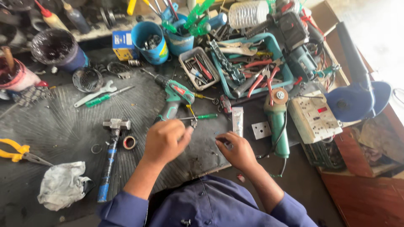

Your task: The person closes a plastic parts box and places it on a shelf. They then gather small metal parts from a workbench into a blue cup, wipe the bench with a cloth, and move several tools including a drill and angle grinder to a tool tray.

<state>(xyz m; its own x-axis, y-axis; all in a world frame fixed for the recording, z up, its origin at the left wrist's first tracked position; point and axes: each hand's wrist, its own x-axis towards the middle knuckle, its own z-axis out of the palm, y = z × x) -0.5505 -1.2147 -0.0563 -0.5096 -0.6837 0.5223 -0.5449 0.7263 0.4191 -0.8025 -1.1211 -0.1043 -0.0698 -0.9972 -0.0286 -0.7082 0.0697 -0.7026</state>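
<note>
Green drill (176,97) and grinder (278,126) — yellow-handled pliers (17,152), blue-handled hammer (110,156), teal tray (287,74), ribbed black mat (63,126).

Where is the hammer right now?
In the head view, the hammer lies on the dark mat left of the person's left hand, beside a small tape roll.

— What does the place look like?

— A dark, grimy surface (50,126) fills most of the frame, with a ribbed black mat (139,105) fanning out across its middle. It is crowded right up to the top edge.

— And past it?

— At the right edge of the frame sits reddish-brown wooden furniture (366,197), scuffed and worn, with a shelf-like ledge (378,168) holding crumpled scraps.

— How is the light?

— Bright daylight washes out the pale floor (378,33) in the upper right corner; the upper left stays dim. No wall or window shows from this downward view.
</note>
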